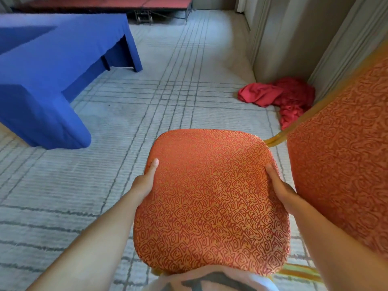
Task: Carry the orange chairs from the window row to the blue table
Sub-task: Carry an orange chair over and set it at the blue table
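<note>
**Orange chair held up in both hands, blue table ahead on the left**

Seen from the person's head, looking down. An orange chair [212, 202] is raised off the carpet [168, 91], close against the person's body at the near edge of the floor. Its padded seat is rounded at the corners and faces upward. The fabric is orange-gold with a dense pattern of small red squared spirals. A padded back [344, 164] in the same fabric rises just beside the seat's right edge, bordered by a gold frame [275, 140].

The left hand [147, 181] grasps the seat's left edge, and the right hand [279, 185] grasps the right edge. Each thumb lies flat on top of the fabric. The other fingers go under the rim and are hidden.

The blue table [52, 70] stands at the far left of the carpet, well apart from the chair. A blue cloth covers it and hangs to the floor.

A crumpled red cloth [279, 97] lies at the carpet's right edge, against the foot of a beige wall [294, 38]. A low red platform [126, 3] runs along the far edge.

Between the table and the wall, a wide strip of pale grey carpet with dark grid lines lies open.
</note>
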{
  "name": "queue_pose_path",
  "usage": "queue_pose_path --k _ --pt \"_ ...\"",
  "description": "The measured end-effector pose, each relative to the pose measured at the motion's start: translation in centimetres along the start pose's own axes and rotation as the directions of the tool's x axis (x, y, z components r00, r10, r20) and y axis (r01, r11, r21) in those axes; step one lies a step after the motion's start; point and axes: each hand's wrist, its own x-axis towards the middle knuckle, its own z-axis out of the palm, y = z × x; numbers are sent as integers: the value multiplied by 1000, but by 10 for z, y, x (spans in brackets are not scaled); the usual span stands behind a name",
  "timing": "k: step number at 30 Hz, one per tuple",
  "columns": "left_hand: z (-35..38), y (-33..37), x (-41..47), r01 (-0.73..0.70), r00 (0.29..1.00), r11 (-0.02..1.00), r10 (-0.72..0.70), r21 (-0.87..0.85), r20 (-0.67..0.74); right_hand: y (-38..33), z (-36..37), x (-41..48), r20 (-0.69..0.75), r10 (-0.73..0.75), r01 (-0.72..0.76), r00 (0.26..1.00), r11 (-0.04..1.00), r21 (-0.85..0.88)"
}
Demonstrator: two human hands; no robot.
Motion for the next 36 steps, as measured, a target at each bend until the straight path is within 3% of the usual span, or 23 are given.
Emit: queue_pose_path --k 6,15,22,29,36 --pt "21 80 81 9 999 999 -11 -45 -31 -96 -3 92 61 21 -22 998 999 26" --pt "23 166 183 19 999 999 -20 -33 -37 -181 26 200 116 40 -45 992 998 36" --pt "7 243 303 -26 999 1000 26 -17 -22 -258 79 300 73 79 -82 994 996 40" --pt "-36 359 430 -77 997 997 77 13 -26 -386 133 381 15 54 -55 998 995 82" --pt "-46 436 524 -45 998 999 45 -5 32 -484 169 438 10 14 -15 1000 997 72"
